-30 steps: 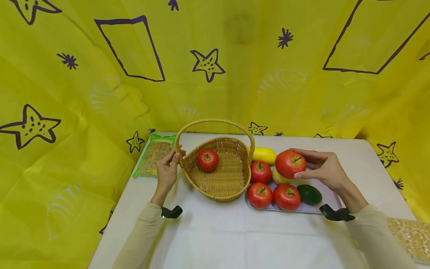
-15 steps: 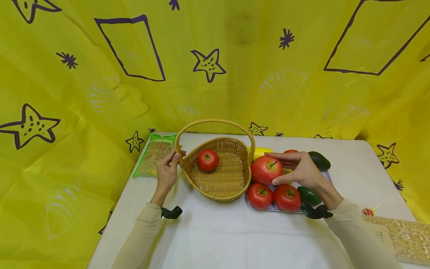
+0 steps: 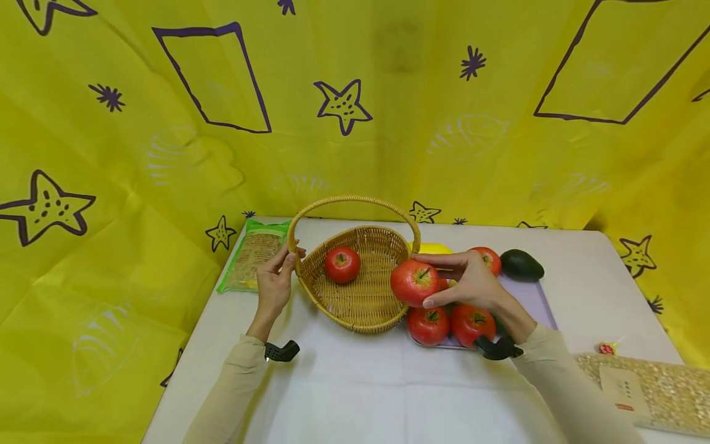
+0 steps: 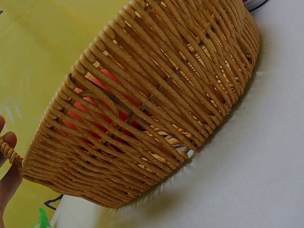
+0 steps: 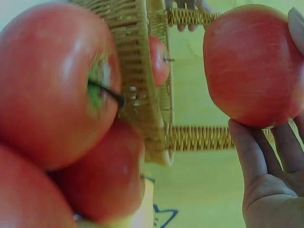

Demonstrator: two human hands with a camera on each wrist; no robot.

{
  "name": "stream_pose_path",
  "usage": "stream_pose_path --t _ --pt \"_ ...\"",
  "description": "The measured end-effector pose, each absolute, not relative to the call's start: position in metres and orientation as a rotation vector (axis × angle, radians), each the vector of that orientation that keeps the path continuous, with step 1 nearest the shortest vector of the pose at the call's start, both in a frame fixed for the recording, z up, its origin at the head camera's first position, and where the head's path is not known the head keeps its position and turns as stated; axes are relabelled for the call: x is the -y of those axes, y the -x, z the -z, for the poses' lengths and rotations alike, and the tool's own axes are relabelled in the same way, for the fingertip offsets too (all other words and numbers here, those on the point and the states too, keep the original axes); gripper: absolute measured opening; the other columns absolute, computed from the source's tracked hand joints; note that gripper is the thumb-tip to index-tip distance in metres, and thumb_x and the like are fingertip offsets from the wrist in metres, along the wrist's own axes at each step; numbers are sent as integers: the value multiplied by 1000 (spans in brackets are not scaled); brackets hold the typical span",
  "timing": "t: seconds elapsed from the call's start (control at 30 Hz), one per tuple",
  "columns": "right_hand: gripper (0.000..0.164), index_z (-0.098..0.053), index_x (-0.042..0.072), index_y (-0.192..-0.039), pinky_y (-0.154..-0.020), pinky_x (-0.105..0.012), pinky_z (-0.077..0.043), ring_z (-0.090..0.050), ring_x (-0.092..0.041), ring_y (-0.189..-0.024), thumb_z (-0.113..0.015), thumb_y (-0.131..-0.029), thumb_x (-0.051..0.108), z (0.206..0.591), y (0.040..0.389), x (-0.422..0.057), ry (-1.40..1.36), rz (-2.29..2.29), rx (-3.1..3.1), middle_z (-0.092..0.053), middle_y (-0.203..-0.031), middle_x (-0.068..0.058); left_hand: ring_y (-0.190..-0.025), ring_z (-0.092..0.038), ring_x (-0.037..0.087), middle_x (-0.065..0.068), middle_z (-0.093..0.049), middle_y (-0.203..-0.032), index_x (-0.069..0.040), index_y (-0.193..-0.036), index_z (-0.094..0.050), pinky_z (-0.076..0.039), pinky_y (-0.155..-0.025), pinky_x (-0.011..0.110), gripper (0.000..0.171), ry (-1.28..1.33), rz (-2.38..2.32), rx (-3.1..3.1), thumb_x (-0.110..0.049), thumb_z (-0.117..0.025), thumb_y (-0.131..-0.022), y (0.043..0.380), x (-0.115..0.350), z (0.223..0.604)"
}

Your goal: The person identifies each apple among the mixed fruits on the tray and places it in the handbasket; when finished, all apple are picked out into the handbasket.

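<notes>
Apple (image 3: 413, 283) hanging above right rim of wicker basket (image 3: 368, 311), right hand (image 3: 474, 280) grasping it between thumb and fingers. Left hand (image 3: 274, 285) gripping left base of handle (image 3: 355, 198). Second apple (image 3: 342, 265) sitting inside basket, toward left. More apples (image 3: 473, 323) and avocado (image 3: 521, 265) resting on tray (image 3: 535, 299), right of basket.

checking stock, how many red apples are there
6: one apple in the basket, the held apple in the right hand, two front apples on the tray, a back apple beyond that hand, and a mostly hidden apple behind the held one in head view. More may be hidden.
</notes>
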State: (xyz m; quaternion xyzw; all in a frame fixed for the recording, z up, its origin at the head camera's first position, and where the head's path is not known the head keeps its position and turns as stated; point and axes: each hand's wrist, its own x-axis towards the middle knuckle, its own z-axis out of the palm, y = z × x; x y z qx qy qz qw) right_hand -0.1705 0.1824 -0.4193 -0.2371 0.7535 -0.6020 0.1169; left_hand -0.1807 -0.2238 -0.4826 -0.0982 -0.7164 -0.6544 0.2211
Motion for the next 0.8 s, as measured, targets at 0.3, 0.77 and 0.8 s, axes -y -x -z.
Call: stream_pose_path --t 0.3,0.77,0.8 --pt "73 -70 13 -142 -101 -30 -59 -71 -13 -123 -97 -75 7 419 171 -154 712 1770 -2145 -72 -141 -5 -108 -74 10 38 -71 -111 11 -137 -65 -60 -92 20 32 287 1788 1980 -1 -57 -108 181 224 483" --pt "76 -69 13 -143 -104 -41 -59 -70 -29 -128 -99 -73 9 416 179 -113 617 1807 -2073 -69 -143 -11 -108 -74 14 38 -71 -113 10 -138 -65 -60 -93 21 33 286 1802 1977 -2 -57 -108 181 225 483" --pt "76 -69 12 -143 -103 -41 -59 -69 -30 -128 -98 -73 8 415 180 -111 619 1810 -2068 -69 -143 -11 -108 -74 13 38 -71 -113 11 -138 -65 -60 -93 21 33 287 1800 1980 -2 -57 -108 181 225 482"
